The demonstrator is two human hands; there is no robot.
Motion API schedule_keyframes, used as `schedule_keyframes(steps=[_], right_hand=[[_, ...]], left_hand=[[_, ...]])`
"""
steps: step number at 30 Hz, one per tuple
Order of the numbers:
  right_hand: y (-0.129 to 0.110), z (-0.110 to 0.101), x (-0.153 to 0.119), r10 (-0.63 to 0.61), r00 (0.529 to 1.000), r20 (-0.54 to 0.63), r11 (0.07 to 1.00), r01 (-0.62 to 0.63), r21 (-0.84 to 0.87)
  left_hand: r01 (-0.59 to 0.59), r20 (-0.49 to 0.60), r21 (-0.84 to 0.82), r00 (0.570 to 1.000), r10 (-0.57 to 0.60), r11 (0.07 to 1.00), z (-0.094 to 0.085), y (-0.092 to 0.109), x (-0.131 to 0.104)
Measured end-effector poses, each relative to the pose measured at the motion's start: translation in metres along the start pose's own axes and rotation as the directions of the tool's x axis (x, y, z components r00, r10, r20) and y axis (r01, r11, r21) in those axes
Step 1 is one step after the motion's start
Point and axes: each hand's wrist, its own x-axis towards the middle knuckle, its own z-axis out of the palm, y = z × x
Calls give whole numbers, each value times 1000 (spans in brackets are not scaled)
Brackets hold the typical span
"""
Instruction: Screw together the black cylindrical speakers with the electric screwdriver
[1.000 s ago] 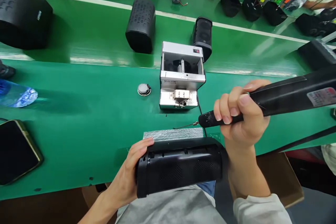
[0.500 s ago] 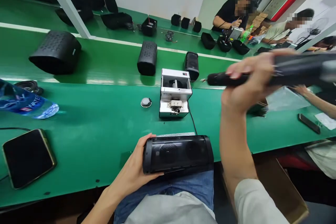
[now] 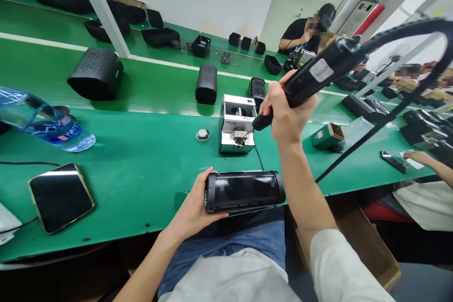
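Observation:
My left hand (image 3: 198, 203) grips the left end of a black speaker (image 3: 247, 191), which lies lengthwise at the table's front edge above my lap. Wrapped round a black electric screwdriver (image 3: 307, 78), my right hand (image 3: 292, 113) is raised to the right of a white screw feeder (image 3: 237, 125). The screwdriver slants, its thin bit pointing down-left at the metal pick-up block on the feeder's front. Whether a screw sits on the bit is too small to tell. A small round speaker driver (image 3: 203, 135) lies left of the feeder.
A water bottle (image 3: 53, 125) and a phone (image 3: 62, 198) lie at the left. Black speaker housings (image 3: 206, 84) stand along the table behind. The screwdriver's cable (image 3: 385, 122) loops at the right, near a green box (image 3: 327, 136). Other people sit at the far right.
My right hand has brought the screwdriver left and slightly down, from out at the right to the screw feeder, tilting it bit-down. My left hand keeps its grip on the speaker.

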Motion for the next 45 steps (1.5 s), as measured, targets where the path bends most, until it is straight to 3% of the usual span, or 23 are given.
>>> schedule_keyframes(steps=[6,14,15,17,19,21,23,25,28,34,40,45], right_hand=[[17,6,6,61,997,-49,997,-63,-49],[24,10,9,27,998,-56,994,-32,-103],[26,9,12,33,999,-22,995,-35,-94],[27,7,19,92,984,151,995,-84,-59],[28,6,26,172,905,389,985,-167,-46],[30,7,30,198,843,500,979,-197,-54],[35,10,29,148,905,400,989,-140,-48],[42,11,24,70,981,183,996,-58,-72],[47,10,14,6,1000,-19,990,-8,-144],[28,3,0,61,997,39,992,-56,-114],[-26,-23,-5,108,990,91,991,-100,-89],[-64,-50,-6,127,990,54,987,-121,-103]], left_hand=[[8,-5,-3,1000,-8,1000,0,1,-1],[12,3,-2,1000,-12,1000,0,0,0],[15,8,-2,1000,-15,1000,0,0,0],[23,23,-4,999,-23,1000,0,0,1],[34,33,-7,999,-34,999,-1,0,1],[38,32,-3,999,-38,999,-1,0,2],[33,23,2,999,-33,999,0,0,2],[18,14,5,1000,-18,1000,0,0,2],[0,12,1,1000,0,1000,-1,1,3],[15,21,2,1000,-16,1000,-1,2,3],[21,29,14,999,-21,1000,0,2,2],[22,24,24,999,-23,999,-2,2,3]])
